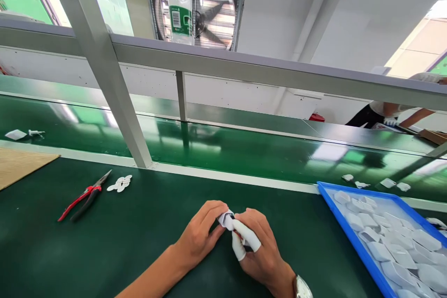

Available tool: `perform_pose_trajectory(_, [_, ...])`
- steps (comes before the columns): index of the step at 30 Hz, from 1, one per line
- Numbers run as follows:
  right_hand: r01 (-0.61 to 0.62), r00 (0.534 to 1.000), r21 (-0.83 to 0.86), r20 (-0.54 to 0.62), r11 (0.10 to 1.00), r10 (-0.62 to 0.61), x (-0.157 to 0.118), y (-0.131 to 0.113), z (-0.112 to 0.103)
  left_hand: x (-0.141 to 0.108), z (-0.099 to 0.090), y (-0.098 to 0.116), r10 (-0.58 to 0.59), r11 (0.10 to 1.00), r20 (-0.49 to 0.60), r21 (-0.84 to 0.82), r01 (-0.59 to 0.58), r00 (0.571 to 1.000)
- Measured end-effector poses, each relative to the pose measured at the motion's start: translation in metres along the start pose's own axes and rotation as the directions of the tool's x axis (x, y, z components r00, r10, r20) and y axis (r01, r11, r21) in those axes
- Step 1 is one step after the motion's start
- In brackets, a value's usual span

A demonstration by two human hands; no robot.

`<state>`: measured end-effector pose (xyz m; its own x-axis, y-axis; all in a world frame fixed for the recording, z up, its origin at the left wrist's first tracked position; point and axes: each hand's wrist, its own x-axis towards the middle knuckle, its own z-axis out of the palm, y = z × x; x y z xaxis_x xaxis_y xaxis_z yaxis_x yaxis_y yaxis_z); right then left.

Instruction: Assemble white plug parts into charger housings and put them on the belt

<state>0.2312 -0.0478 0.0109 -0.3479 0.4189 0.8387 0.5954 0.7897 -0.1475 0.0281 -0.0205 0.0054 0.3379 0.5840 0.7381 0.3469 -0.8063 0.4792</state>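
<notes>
- Centrally, a worker's left hand grasps a small white part between thumb and fingers, just above the dark green worktop.
- At the part's other side, the right hand curls in, white covers on two fingers; whether those fingers pinch the part or something smaller cannot be told. A wristwatch shows at the bottom edge.
- To the right, a blue-rimmed tray is filled with white curved pieces.
- To the left, pliers with one red and one black handle lie beside a cluster of flat white pieces; cardboard lies at the far left.
- Beyond runs a glossy green strip, bearing a few scattered white bits.
- Above, a green-labelled bottle stands on a rail before a wall fan, as another person appears at far right.
</notes>
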Motion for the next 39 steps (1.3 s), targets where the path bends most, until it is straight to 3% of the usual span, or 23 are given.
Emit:
perform_pose_trajectory(23, [-0.064, 0.995, 0.021, 0.072, 0.998, 0.062, 0.005, -0.001, -0.002, 0.003, -0.002, 0.007, 0.043, 0.999, 0.022, 0.022, -0.044, 0.999])
perform_pose_trajectory(29, [-0.182, 0.971, 0.211, 0.193, 0.96, 0.141, 0.012, 0.002, -0.003, -0.002, 0.003, 0.005, 0.014, 0.999, 0.039, 0.04, -0.016, 0.999])
perform_pose_trajectory(34, [-0.33, 0.941, 0.3, 0.175, 0.895, 0.288, 0.003, 0.003, 0.004, -0.005, 0.005, 0.001, -0.068, 0.998, 0.047, 0.0, 0.068, 0.997])
perform_pose_trajectory(39, [-0.272, 0.956, 0.315, 0.198, 0.909, 0.217, 0.004, 0.0, 0.003, -0.008, 0.007, 0.001, -0.065, 0.998, 0.025, -0.007, 0.065, 0.998])
